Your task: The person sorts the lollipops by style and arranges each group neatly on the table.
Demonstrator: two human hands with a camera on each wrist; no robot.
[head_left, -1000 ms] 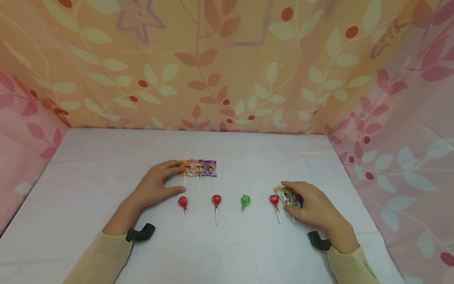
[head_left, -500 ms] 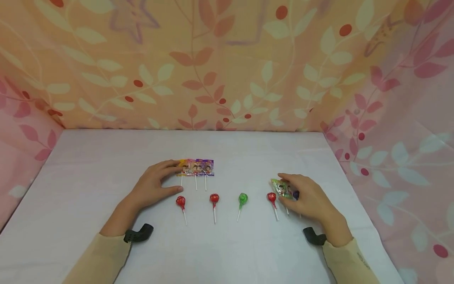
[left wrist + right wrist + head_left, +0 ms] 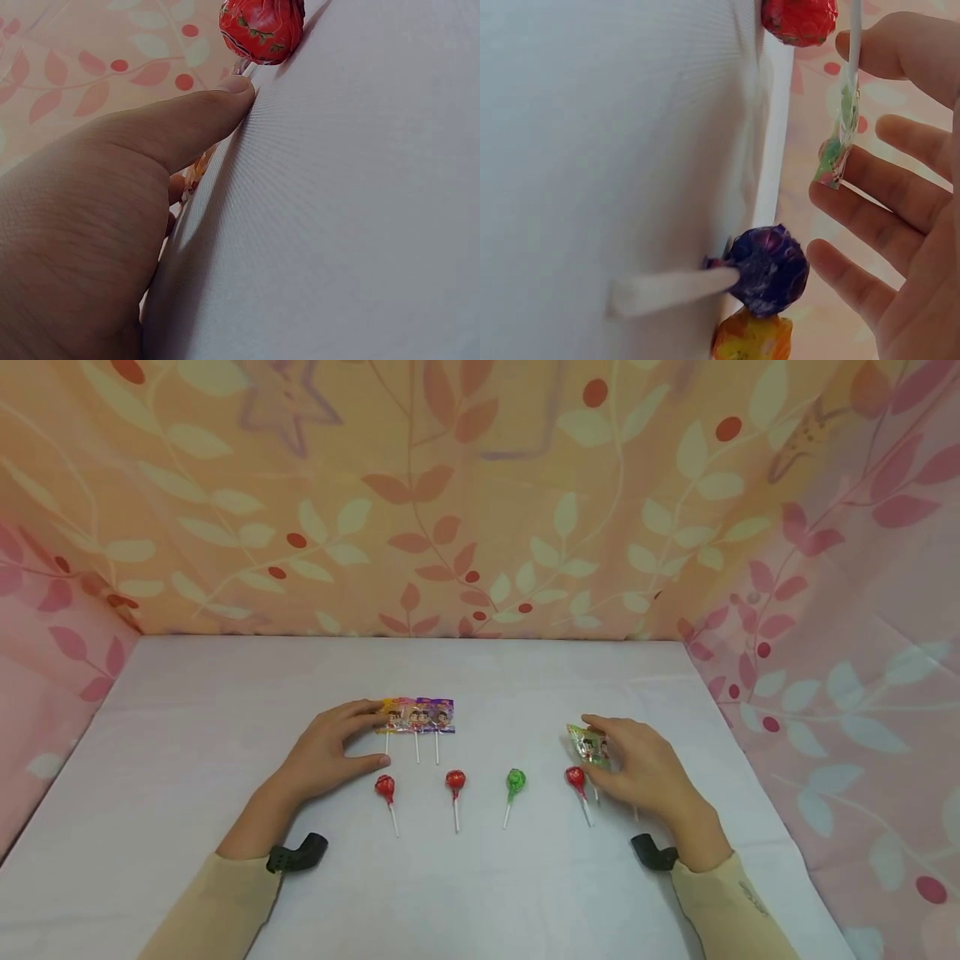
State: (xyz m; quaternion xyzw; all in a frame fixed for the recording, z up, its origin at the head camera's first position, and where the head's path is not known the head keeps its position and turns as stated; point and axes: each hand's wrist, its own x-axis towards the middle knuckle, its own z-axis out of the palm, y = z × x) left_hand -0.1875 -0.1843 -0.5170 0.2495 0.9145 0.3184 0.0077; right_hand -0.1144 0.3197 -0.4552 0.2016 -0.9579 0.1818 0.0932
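Note:
My left hand [image 3: 326,752] rests beside a row of flat-wrapped lollipops, its fingers touching the yellow one [image 3: 392,717] at the left end. Pink [image 3: 415,717] and purple [image 3: 444,717] wrappers lie against it, sticks toward me. In the left wrist view the thumb stretches along the cloth below a red round lollipop [image 3: 262,30]. On the other side, my right hand [image 3: 645,764] holds a flat green-wrapped lollipop [image 3: 583,742] between thumb and fingers. The right wrist view shows its clear green wrapper [image 3: 840,139] between them, with the stick by the thumb.
Across the white table [image 3: 450,893] runs a line of round lollipops: red [image 3: 385,787], red [image 3: 455,781], green [image 3: 515,781] and red [image 3: 575,778]. Under the right hand lie a dark purple one [image 3: 772,274] and a yellow one [image 3: 754,337]. A patterned curtain [image 3: 337,602] borders the table.
My right hand has moved left and away from me with the green-wrapped lollipop, leaving the dark purple one behind. The left hand stays by the flat row.

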